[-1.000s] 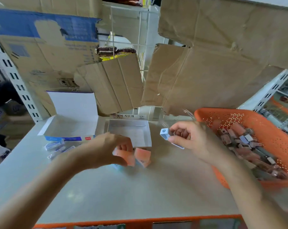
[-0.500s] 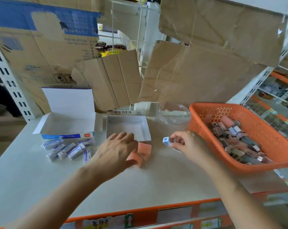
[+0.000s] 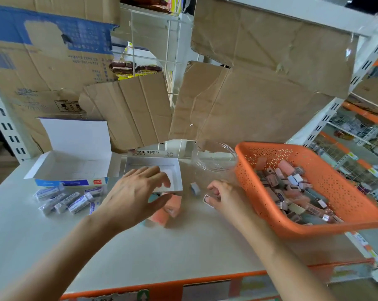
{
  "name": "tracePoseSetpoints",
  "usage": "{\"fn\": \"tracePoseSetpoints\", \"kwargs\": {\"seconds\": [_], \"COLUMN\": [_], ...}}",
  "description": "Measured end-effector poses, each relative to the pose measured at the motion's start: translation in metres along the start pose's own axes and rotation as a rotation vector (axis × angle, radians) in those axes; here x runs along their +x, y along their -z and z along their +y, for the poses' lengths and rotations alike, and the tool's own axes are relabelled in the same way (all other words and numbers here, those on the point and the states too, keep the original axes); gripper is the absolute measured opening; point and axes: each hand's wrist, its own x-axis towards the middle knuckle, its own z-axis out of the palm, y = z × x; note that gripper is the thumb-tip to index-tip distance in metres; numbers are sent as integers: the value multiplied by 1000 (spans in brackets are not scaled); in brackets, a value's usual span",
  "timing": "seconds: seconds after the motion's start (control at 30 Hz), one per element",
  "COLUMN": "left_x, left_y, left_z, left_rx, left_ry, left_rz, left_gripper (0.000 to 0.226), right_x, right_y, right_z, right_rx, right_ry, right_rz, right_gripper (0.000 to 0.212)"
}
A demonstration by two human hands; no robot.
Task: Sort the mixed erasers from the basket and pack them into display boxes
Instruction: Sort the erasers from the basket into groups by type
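Sorting looks early on the surface: orange basket nearly full, large display box and small display box look empty; left hand released above pink erasers, right hand pinching one small eraser; sleeved erasers lie loose.

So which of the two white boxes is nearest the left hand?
The smaller middle box, by the left hand's fingers; the blue-fronted box sits further left.

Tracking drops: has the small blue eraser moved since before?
Yes: blue eraser left the right hand, leftward, now beside the right front corner of the white box.
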Motion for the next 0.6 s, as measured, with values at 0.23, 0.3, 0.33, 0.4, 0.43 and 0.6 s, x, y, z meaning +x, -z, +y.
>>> {"fn": "tracePoseSetpoints", "kwargs": {"seconds": [0.23, 0.3, 0.33, 0.4, 0.43, 0.6], "left_x": [31, 43, 50, 64, 71, 108], "left_y": [2, 2, 1, -1, -2, -11], "left_z": [19, 26, 29, 39, 44, 76], "left_rx": [-61, -79, -93, -120, -136, -209], "left_ry": [4, -10, -15, -31, -40, -87], "left_rz": [72, 81, 87, 102, 112, 118], "left_gripper": [34, 36, 39, 43, 43, 42], "right_x": [-23, -28, -30, -30, -30, -20], "right_y": [36, 53, 63, 82, 91, 124], "right_z": [1, 6, 10, 26, 36, 101], "right_rx": [47, 96, 116, 140, 145, 142], "right_ry": [155, 201, 213, 202, 188, 109], "right_rz": [144, 180, 194, 212, 219, 220], "right_gripper": [28, 25, 23, 20, 18, 18]}}
